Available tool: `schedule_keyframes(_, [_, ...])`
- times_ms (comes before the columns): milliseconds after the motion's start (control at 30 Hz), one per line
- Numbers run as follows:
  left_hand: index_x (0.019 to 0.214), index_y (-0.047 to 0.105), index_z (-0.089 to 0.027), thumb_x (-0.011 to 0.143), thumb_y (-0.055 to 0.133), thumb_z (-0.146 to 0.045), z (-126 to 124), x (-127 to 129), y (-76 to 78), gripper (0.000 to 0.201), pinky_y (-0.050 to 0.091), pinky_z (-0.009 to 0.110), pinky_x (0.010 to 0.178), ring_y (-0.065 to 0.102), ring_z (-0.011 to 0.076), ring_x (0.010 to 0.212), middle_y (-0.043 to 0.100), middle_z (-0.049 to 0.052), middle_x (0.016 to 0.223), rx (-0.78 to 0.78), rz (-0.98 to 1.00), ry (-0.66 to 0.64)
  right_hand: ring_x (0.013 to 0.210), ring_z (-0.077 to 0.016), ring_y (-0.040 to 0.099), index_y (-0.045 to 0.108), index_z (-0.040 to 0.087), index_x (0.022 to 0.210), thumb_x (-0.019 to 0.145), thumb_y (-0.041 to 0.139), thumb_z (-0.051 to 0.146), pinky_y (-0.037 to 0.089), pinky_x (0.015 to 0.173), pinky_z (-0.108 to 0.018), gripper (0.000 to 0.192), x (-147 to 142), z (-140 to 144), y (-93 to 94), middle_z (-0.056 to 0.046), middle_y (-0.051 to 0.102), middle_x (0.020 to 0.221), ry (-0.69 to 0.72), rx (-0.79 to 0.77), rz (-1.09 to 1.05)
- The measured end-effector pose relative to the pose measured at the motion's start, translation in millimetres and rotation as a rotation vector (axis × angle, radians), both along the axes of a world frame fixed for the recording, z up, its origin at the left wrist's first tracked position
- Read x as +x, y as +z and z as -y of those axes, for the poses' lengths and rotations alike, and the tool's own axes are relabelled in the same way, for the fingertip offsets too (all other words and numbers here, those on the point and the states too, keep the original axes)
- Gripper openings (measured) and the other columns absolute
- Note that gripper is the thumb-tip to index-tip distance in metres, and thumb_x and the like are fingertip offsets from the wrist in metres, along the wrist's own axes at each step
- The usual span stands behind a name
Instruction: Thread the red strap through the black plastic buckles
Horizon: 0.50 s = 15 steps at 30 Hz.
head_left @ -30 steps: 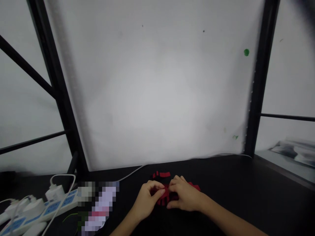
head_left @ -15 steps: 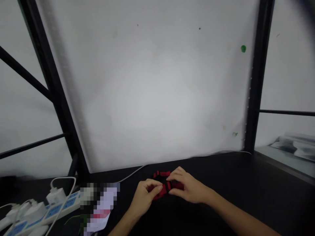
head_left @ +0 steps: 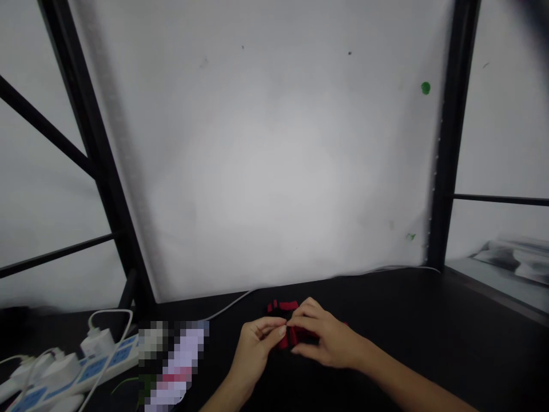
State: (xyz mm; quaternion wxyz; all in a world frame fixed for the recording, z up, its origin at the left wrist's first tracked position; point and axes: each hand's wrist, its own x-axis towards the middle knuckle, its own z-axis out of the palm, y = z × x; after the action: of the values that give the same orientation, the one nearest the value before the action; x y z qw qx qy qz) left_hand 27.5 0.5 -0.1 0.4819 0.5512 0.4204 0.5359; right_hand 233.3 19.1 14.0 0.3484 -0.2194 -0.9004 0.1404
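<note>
A red strap (head_left: pixel 288 306) with black slider buckles lies looped on the black table. My left hand (head_left: pixel 257 346) pinches one part of it between thumb and fingertips. Close against it, my right hand (head_left: pixel 319 335) has its fingers and thumb closed around the red webbing beside a black buckle (head_left: pixel 292 336). The fingertips of both hands almost meet there. Behind the hands, the far part of the loop rests on the table with another dark buckle. My fingers cover much of the near part.
On the left lies a white power strip (head_left: pixel 92 369) with blue sockets, several white chargers (head_left: pixel 98 343) and cables. A blurred pale packet (head_left: pixel 182 355) sits beside it. A thin grey cable (head_left: pixel 234 300) runs along the white back panel (head_left: pixel 274 171). Black posts (head_left: pixel 454 137) frame the table (head_left: pixel 398 320).
My left hand has shifted slightly right, toward the right hand. The near part of the strap has turned between the fingers, and a red piece now shows right of my right hand.
</note>
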Motion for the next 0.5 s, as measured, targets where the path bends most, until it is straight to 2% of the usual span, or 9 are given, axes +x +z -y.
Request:
schedule_keyframes(133, [0.091,0.077,-0.016,0.068,0.081,-0.037,-1,0,2.6,0.031,0.054,0.031,0.075,0.071,0.0237,0.080,0.078,0.009,0.084,0.078,-0.020,0.030,0.096,-0.0210,0.055,0.063,0.022,0.113,0.073,0.078,0.031,0.047,0.087,-0.037,0.043,-6,4,5.5,-0.006,0.063,0.104,-0.127,-0.111,-0.149])
schedule_keyframes(233, [0.095,0.075,-0.016,0.076,0.074,-0.037,1,-1,3.4,0.028,0.055,0.034,0.072,0.070,0.0237,0.077,0.075,0.009,0.084,0.150,-0.106,0.023,0.074,-0.0150,0.057,0.064,0.018,0.087,0.077,0.073,0.031,0.047,0.070,-0.028,0.018,-12,7,7.9,-0.002,0.064,0.082,-0.243,-0.223,-0.239])
schedule_keyframes(300, [0.099,0.074,-0.020,0.078,0.070,-0.033,6,0,3.4,0.026,0.053,0.039,0.078,0.068,0.0254,0.085,0.073,0.009,0.092,0.273,-0.264,0.038,0.062,-0.0120,0.054,0.062,0.017,0.075,0.082,0.066,0.028,0.043,0.059,-0.023,0.014,-17,8,6.4,0.001,0.062,0.070,-0.292,-0.316,-0.240])
schedule_keyframes(400, [0.105,0.073,-0.027,0.070,0.077,-0.024,13,3,2.8,0.035,0.040,0.051,0.096,0.057,0.0323,0.108,0.072,0.007,0.104,0.493,-0.596,0.138,0.056,-0.0108,0.051,0.062,0.017,0.071,0.082,0.063,0.026,0.039,0.052,-0.022,0.015,-25,11,1.7,0.001,0.062,0.064,-0.372,-0.410,-0.233])
schedule_keyframes(500, [0.100,0.075,-0.028,0.070,0.078,-0.024,14,7,2.1,0.030,0.034,0.054,0.095,0.053,0.0353,0.110,0.072,0.008,0.102,0.542,-0.746,0.249,0.055,-0.0111,0.050,0.062,0.017,0.071,0.082,0.063,0.029,0.038,0.051,-0.022,0.017,-30,13,-1.1,0.000,0.061,0.065,-0.403,-0.425,-0.239])
